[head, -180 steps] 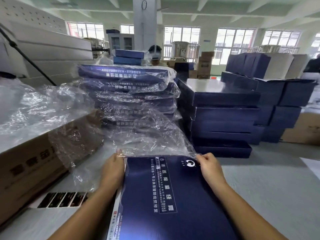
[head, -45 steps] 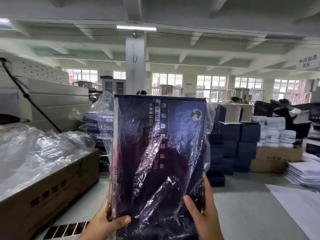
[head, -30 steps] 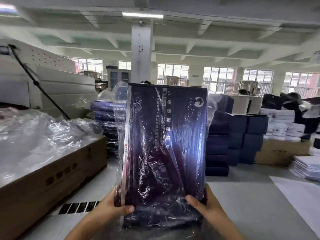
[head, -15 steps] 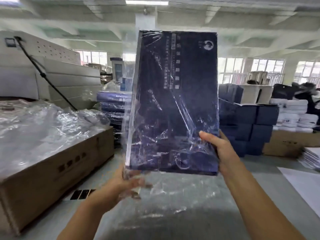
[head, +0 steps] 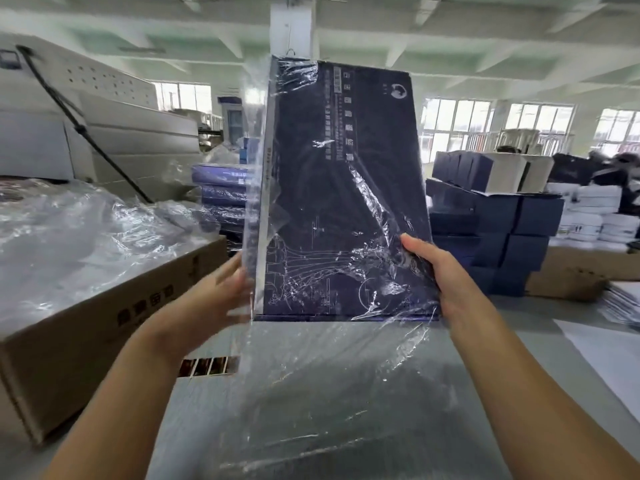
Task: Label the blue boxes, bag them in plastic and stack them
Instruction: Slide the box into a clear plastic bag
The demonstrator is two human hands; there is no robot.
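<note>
A flat blue box (head: 346,188) stands upright in the air in front of me, inside a clear plastic bag (head: 322,382) whose loose open end hangs below it. My right hand (head: 440,271) grips the box's lower right edge, thumb on the front. Blurred by motion, my left hand (head: 211,299) is at the box's lower left edge with its fingers stretched along the side; whether it grips is unclear. Behind the box on the left is a stack of bagged blue boxes (head: 221,192).
A cardboard carton (head: 104,306) topped with loose plastic bags (head: 79,233) sits at my left. Unbagged blue boxes (head: 491,223) are piled at the right, near white jars (head: 588,213) and paper sheets (head: 620,355). A label strip (head: 207,365) lies on the grey table (head: 519,327).
The bagged box has gone from low and close to raised high and upright. The bag's end now hangs free below it. My left hand has shifted from the bottom corner up the left edge.
</note>
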